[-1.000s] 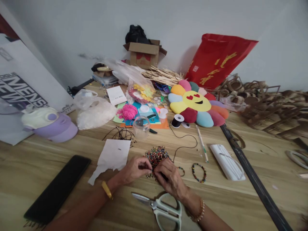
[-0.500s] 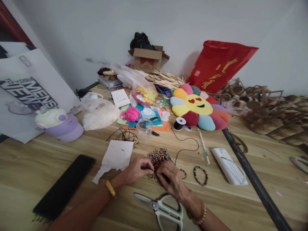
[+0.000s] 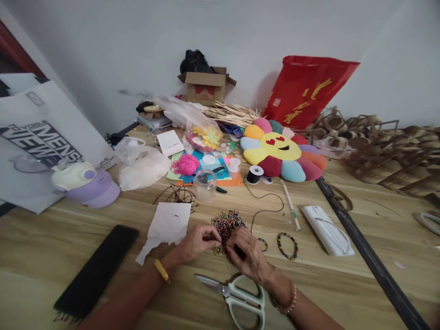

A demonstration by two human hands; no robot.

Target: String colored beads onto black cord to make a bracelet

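My left hand [image 3: 200, 240] is pinched at the near edge of a pile of small multicoloured beads [image 3: 227, 222]; whatever sits at its fingertips is too small to make out. Facing it, my right hand [image 3: 248, 253] is closed with bent fingers, the two sets of fingertips almost meeting. A short beaded cord [image 3: 264, 244] comes out from behind the right hand. Thin black cord runs from that hand back to a black spool [image 3: 255, 175]. A finished-looking bead bracelet [image 3: 287, 246] lies to the right. Scissors [image 3: 233, 293] with pale green handles rest below my hands, blades pointing left.
Torn white paper [image 3: 168, 224] and a long black case [image 3: 98, 270] lie left. Behind the beads stand a clear jar [image 3: 205, 185] and cut black cords [image 3: 177, 194]. A flower cushion [image 3: 282, 146], white power bank [image 3: 326, 230] and pen [image 3: 290, 205] are on the right.
The view shifts slightly. My hands stay over the near side of the beads, with the fingertips drawn a little farther apart; the bracelet and scissors lie unmoved on the table.
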